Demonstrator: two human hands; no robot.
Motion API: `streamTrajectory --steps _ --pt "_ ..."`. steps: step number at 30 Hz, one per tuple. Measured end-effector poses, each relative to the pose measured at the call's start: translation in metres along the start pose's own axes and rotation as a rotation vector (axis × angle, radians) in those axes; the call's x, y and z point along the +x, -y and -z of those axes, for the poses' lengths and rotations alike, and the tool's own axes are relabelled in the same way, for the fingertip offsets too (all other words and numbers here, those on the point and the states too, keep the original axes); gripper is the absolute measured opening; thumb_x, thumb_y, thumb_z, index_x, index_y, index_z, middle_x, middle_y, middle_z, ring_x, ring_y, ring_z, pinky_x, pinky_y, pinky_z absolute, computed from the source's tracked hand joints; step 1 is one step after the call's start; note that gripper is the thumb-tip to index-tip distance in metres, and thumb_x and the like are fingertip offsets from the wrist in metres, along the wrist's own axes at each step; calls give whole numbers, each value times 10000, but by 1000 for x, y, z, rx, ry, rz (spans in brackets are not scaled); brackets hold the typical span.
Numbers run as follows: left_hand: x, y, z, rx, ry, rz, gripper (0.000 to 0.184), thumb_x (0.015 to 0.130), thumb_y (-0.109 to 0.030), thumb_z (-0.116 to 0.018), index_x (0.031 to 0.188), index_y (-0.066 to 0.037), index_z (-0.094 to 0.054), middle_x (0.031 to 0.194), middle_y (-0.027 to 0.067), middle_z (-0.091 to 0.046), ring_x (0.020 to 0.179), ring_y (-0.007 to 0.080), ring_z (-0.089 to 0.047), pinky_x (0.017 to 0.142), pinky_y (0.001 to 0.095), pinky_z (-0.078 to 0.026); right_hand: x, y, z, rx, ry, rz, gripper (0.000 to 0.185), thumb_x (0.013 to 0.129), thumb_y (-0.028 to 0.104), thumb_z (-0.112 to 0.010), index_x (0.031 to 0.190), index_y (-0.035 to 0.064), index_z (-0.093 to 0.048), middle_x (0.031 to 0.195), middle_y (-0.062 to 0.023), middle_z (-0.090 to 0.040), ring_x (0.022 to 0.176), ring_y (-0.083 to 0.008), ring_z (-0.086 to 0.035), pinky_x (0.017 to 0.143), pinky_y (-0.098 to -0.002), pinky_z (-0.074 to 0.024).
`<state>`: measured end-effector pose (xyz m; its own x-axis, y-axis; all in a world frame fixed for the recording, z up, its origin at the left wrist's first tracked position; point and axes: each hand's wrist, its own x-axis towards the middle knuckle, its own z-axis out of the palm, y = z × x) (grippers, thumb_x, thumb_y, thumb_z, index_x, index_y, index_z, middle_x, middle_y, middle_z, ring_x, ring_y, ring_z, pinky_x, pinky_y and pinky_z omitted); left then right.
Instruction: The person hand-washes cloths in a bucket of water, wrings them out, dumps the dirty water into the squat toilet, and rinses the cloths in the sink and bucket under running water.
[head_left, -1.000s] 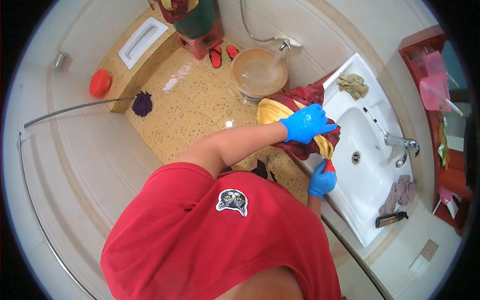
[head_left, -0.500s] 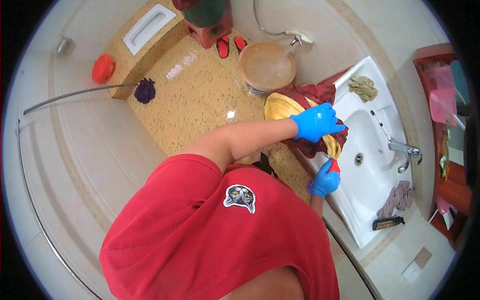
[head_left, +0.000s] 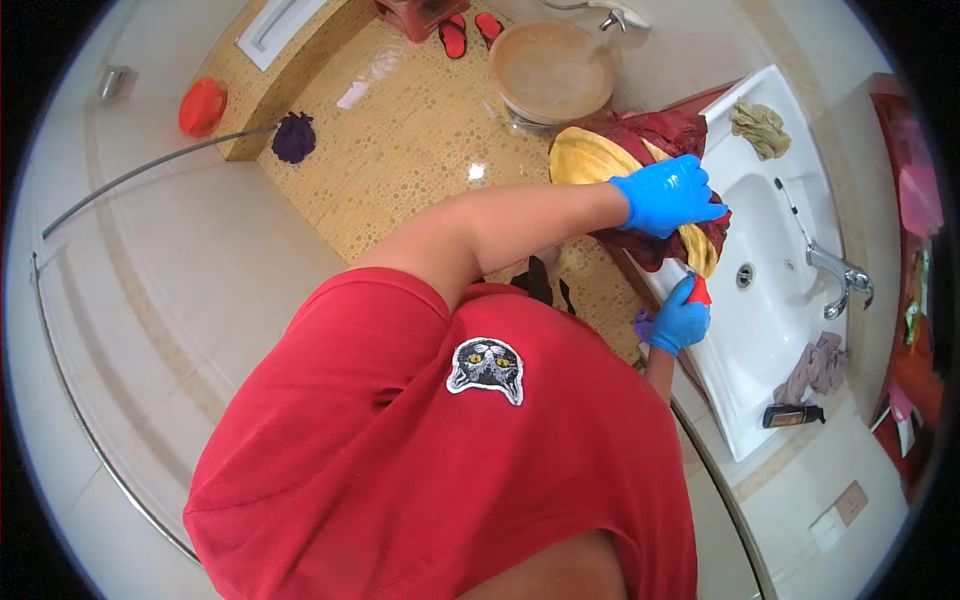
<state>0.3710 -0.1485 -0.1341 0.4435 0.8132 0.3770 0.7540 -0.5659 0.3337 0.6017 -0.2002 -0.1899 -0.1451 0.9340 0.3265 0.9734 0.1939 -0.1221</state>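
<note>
A wet-looking, dark red and yellow cloth (head_left: 596, 156) is bunched over the near edge of the white washbasin (head_left: 752, 215). My left hand (head_left: 668, 196), in a blue rubber glove, grips it from above with curled fingers. Lower down, my right hand (head_left: 682, 318), gloved the same way, is closed around a bright red piece (head_left: 699, 291) just below the cloth's yellow end. Most of that piece is hidden by the fingers, so its kind cannot be told.
A greenish rag (head_left: 760, 130) and a greyish-mauve cloth (head_left: 812, 368) lie on the basin's rim. The tap (head_left: 840, 275) stands at its far side. A round tub of cloudy water (head_left: 553, 72) is beside the basin. Red slippers (head_left: 453, 37) and a dark purple cloth (head_left: 294, 138) are farther off.
The camera view has shifted, so the surroundings sit higher and farther right. Both hands keep their holds on the cloth and the red piece.
</note>
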Motion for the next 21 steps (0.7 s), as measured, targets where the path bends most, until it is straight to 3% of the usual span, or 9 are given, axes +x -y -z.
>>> streamTrajectory --steps 4,8,11,12,13,14,21 --pt "1 3 -2 -6 -35 -31 524 702 -147 -601 1219 -124 -519 822 112 -613 807 302 -584 741 396 -427 0 -4 -3 -18 21 -11 372 874 372 -512 806 39 -662 712 -182 -617 601 -362 -580 534 -463 -438" --pt "6 7 -14 29 -105 -61 495 683 -180 -620 1173 -149 -556 762 138 -616 691 325 -608 609 430 -454 -4 -17 -15 -13 25 -65 436 866 429 -502 721 40 -636 685 -193 -610 588 -374 -584 529 -467 -440" --pt "5 5 -19 70 -105 -68 489 673 -198 -636 1153 -148 -558 783 129 -626 725 303 -613 647 418 -448 -1 -14 -8 9 51 -29 302 850 365 -520 990 148 -675 795 -140 -650 709 -335 -614 622 -431 -476" --pt "4 2 -10 122 -67 -46 485 678 -205 -639 1151 -144 -555 806 120 -634 773 289 -619 691 406 -440 -1 -15 -6 -11 56 -56 302 850 365 -520 990 148 -675 795 -140 -650 709 -335 -614 622 -431 -476" --pt "11 -3 14 29 -23 -54 454 765 -219 -617 1173 -44 -523 884 107 -600 777 258 -582 755 366 -409 1 -10 -3 -3 57 -48 299 851 364 -518 987 148 -676 797 -138 -652 704 -330 -615 622 -428 -477" --pt "12 -5 17 -14 -57 -66 517 684 -197 -625 1167 -45 -519 802 114 -576 724 280 -556 710 378 -385 2 -7 0 7 58 -39 297 852 362 -517 983 148 -676 799 -136 -654 700 -325 -616 621 -425 -479" --pt "14 -7 18 43 48 -32 514 633 -125 -608 1136 -52 -531 729 124 -581 740 293 -565 690 385 -390 1 -3 3 -3 89 -95 296 856 366 -515 982 152 -676 803 -140 -654 692 -329 -614 617 -430 -481"
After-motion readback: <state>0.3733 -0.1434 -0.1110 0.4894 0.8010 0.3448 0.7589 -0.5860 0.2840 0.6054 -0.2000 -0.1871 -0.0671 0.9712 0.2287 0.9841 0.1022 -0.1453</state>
